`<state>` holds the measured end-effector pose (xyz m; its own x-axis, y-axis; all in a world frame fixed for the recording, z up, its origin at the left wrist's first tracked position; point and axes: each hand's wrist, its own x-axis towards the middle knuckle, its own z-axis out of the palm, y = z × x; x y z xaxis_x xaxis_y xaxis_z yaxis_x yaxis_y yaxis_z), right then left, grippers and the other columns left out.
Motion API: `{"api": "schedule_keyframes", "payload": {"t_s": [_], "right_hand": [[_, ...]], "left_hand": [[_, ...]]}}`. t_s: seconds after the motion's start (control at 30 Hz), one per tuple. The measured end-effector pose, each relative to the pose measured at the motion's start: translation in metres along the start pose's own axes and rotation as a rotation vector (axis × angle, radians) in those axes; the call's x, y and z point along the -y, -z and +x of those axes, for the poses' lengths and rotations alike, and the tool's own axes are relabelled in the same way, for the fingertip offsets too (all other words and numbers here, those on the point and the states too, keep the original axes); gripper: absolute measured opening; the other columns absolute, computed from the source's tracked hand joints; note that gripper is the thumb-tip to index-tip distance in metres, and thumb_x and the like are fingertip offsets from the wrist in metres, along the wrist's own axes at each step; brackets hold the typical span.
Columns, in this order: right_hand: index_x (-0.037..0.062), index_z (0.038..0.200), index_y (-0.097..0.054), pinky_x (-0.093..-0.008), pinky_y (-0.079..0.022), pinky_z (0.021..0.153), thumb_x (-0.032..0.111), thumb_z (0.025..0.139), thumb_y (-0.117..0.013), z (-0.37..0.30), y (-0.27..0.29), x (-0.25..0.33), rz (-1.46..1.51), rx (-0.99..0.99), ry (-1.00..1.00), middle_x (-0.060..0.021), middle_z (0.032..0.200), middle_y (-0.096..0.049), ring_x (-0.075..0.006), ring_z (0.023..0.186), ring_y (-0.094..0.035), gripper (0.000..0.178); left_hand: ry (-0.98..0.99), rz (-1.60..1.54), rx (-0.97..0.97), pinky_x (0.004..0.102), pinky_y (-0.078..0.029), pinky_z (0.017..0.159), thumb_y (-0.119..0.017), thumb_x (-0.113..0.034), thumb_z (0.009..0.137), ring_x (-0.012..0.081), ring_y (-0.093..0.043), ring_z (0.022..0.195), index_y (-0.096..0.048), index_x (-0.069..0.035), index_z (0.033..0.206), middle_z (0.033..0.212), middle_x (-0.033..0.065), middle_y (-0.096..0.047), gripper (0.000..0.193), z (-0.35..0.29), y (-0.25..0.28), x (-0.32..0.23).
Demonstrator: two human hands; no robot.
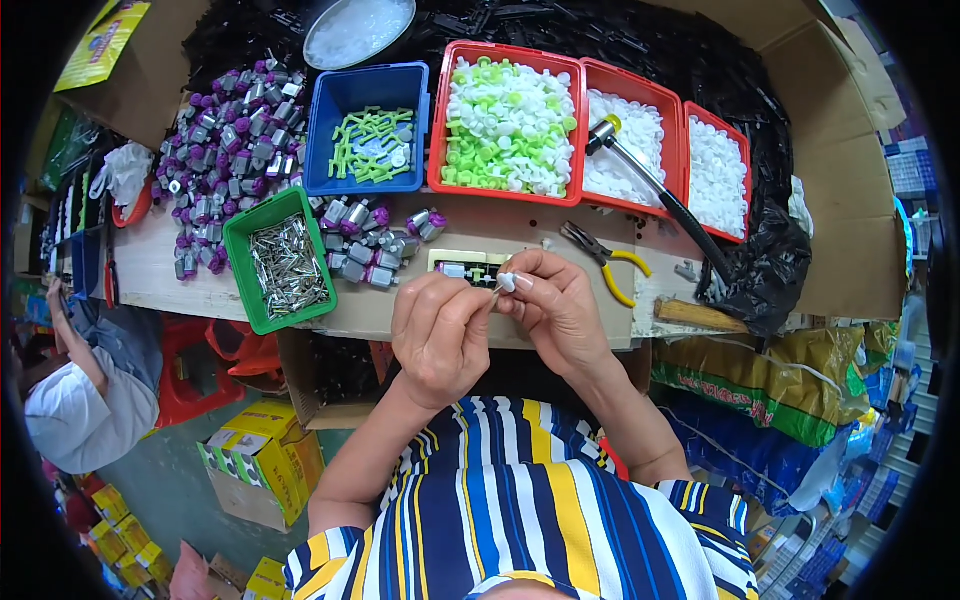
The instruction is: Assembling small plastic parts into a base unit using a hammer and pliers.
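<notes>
My left hand pinches a thin pin (its tip is hard to see) at the small white piece that my right hand pinches; just beyond lies a cream casing, then a red bin of white and green pieces.

Can't really tell what the thin piece in my left hand is, too tiny and my fingers cover most of it. My right hand hides part of the small white part too. Just beyond both hands, they're blocking some of the cream casing. Farther out, the black parts run off the top edge, kinda a blur.
</notes>
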<state>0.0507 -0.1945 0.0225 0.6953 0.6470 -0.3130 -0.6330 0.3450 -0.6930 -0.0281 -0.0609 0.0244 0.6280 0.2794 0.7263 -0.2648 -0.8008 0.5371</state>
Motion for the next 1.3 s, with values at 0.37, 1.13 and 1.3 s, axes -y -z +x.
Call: {"api": "schedule_keyframes", "payload": {"t_s": [0.37,1.13,1.3], "right_hand": [[-0.0021,0.103,-0.063,-0.0258,-0.055,0.078,0.001,0.089,-0.069,-0.007,-0.009,-0.002,-0.326,-0.020,0.249,-0.0079,0.098,-0.065,-0.0125,0.089,-0.064,0.015],[-0.0032,0.096,-0.066,-0.0290,-0.056,0.070,-0.010,0.081,-0.069,-0.012,0.000,0.007,-0.935,0.064,0.771,-0.0126,0.090,-0.068,-0.0215,0.083,-0.067,0.016],[-0.0035,0.095,-0.067,-0.0278,-0.055,0.069,-0.009,0.082,-0.070,-0.011,0.002,0.004,-0.884,0.085,0.745,-0.0129,0.092,-0.068,-0.0206,0.084,-0.067,0.015]], "left_hand": [[0.635,-0.505,0.122,0.0277,-0.047,0.073,-0.073,0.000,0.084,0.0162,-0.059,0.081,-0.064,0.000,0.094,0.090,0.0073,-0.064,0.013,-0.006,0.006,-0.008],[0.609,-0.687,0.255,0.0261,-0.050,0.075,-0.077,-0.006,0.082,0.0126,-0.061,0.089,-0.070,-0.003,0.114,0.104,0.0073,-0.063,0.033,-0.003,0.009,-0.003],[0.568,-0.687,0.260,0.0269,-0.051,0.076,-0.077,-0.006,0.082,0.0155,-0.062,0.090,-0.071,-0.002,0.110,0.104,0.0082,-0.063,0.029,-0.003,0.010,0.000]]}}
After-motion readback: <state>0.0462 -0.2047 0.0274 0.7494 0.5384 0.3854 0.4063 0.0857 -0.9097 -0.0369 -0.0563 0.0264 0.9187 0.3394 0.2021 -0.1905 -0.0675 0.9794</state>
